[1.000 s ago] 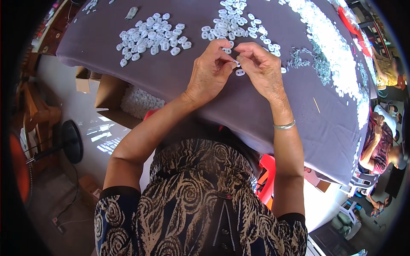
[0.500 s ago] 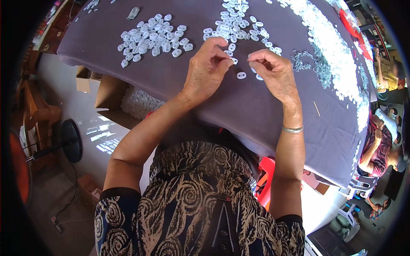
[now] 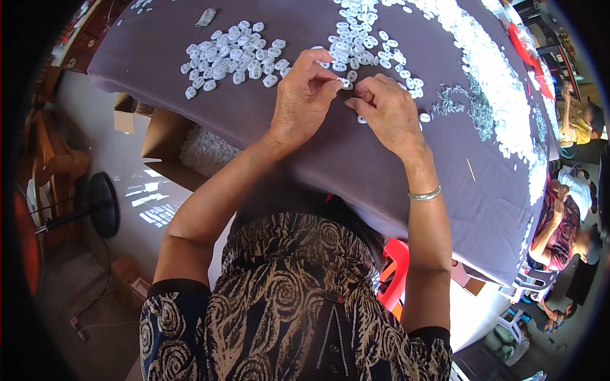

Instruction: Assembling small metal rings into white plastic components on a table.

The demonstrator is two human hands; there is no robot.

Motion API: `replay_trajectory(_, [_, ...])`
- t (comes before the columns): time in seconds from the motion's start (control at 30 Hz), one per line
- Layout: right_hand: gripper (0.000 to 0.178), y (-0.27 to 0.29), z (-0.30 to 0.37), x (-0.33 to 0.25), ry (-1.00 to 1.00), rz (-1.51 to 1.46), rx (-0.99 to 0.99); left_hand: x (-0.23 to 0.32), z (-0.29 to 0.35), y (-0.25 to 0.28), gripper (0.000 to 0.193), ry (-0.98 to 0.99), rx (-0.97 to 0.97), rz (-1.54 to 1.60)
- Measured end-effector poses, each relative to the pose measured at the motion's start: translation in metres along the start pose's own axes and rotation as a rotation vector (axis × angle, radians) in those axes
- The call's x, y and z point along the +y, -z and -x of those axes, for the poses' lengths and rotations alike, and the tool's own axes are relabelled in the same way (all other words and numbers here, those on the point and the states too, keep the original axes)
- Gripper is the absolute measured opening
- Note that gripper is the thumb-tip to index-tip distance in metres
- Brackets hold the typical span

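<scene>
My left hand (image 3: 300,98) pinches a small white oval plastic piece with two holes (image 3: 345,83) between thumb and forefinger, above the dark tablecloth (image 3: 254,117). Close beside it, my right hand (image 3: 389,113) has thumb and forefinger drawn together, pointing at that piece; whatever they hold is too small to make out. Another white piece (image 3: 361,119) lies partly hidden under my right hand, and one more white piece (image 3: 424,117) rests just right of it. Beyond my hands spreads a pile of similar two-hole pieces (image 3: 351,39).
A second pile of two-hole pieces (image 3: 232,54) lies to the left. On the right are small metal springs (image 3: 450,98) and a long heap of white parts (image 3: 502,82). A thin stick (image 3: 471,169) lies nearby. A cardboard box (image 3: 166,143) stands below the table edge. Other people sit at far right.
My right hand has moved left, close to the piece in my left hand, and turned inward. My left hand has barely moved. The table's contents appear slightly shifted in view.
</scene>
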State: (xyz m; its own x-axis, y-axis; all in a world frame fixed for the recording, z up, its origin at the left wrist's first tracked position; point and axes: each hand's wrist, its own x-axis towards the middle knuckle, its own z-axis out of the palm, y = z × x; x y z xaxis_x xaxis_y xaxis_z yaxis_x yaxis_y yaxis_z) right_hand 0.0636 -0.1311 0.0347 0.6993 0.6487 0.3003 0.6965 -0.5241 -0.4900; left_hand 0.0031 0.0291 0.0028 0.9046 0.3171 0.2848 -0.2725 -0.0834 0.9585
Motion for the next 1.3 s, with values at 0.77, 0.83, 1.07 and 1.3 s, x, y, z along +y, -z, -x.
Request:
replay_trajectory(0.77, [0.006, 0.011, 0.006, 0.009, -0.268, -0.787, 0.041, -0.002, 0.015, -0.016, 0.032, 0.065, -0.097, 0.106])
replay_trajectory(0.83, [0.006, 0.011, 0.008, 0.01, -0.269, -0.783, 0.042, -0.004, 0.016, -0.016, 0.032, 0.05, -0.097, 0.087])
replay_trajectory(1.07, [0.006, 0.009, 0.008, 0.005, -0.273, -0.778, 0.044, 0.002, 0.018, -0.018, 0.034, 0.046, -0.139, 0.069])
replay_trajectory(1.3, [0.009, 0.008, 0.009, 0.002, -0.35, -0.776, -0.009, -0.001, 0.018, -0.018, 0.032, 0.018, -0.124, 0.067])
